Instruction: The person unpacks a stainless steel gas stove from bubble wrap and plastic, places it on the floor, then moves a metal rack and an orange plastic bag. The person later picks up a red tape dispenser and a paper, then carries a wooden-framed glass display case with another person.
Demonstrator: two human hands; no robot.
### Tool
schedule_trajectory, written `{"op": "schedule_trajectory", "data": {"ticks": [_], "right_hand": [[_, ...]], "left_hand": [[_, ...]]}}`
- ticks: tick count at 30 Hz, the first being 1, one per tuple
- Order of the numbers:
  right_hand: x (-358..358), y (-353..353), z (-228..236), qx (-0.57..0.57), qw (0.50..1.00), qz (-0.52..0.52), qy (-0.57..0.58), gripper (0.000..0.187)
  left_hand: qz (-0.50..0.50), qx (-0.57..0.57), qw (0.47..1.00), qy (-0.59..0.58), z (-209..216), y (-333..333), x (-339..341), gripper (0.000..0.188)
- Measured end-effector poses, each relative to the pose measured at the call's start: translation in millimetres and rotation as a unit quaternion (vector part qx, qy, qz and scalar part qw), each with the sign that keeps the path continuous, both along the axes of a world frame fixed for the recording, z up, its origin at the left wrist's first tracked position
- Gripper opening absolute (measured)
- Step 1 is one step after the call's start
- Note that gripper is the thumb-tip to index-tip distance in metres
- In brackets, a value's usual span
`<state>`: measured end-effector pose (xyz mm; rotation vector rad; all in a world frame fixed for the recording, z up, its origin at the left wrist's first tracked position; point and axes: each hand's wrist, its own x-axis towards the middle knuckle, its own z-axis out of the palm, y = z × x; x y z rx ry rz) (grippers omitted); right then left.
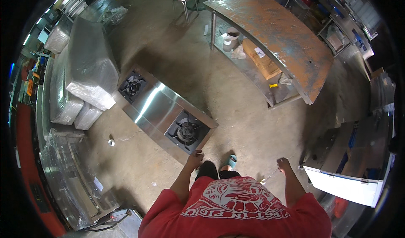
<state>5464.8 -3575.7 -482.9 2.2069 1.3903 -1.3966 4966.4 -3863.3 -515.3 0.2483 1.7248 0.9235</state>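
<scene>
My red shirt (306,215) bears a white print (240,198); my sandal (233,158) is teal, the stove (158,107) silvery with black burners (186,131).

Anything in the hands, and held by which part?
The left hand is at the near edge of the steel stove; whether it grips cannot be told. Right hand: too small to tell.

We cannot tell whether the left hand (195,159) grips or merely touches the near end of the stove (157,104). The thin thing (263,181) by the right hand (284,166) is too small for us to name, and the lower edge cuts off the red shirt (244,224).
</scene>
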Motion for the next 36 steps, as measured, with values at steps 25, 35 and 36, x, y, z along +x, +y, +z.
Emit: {"op": "schedule_trajectory", "data": {"ticks": [25, 35, 36], "right_hand": [[-724.6, 248.1, 49.8, 0.047, 0.306, 0.948, 0.071, 0.047], [-1035.0, 98.7, -32.7, -0.015, -0.101, 0.995, 0.014, 0.051], [-1063.7, 78.2, -45.4, -0.002, -0.137, 0.991, 0.0, 0.05]], "left_hand": [[0.737, 0.259, 0.533, -0.325, -36.7, 272.9, -43.5, 0.055], [0.854, 0.449, 0.065, -0.255, -82.7, 396.9, -244.6, 0.082], [0.866, 0.433, 0.029, -0.251, -81.1, 410.2, -264.9, 0.088]]}}
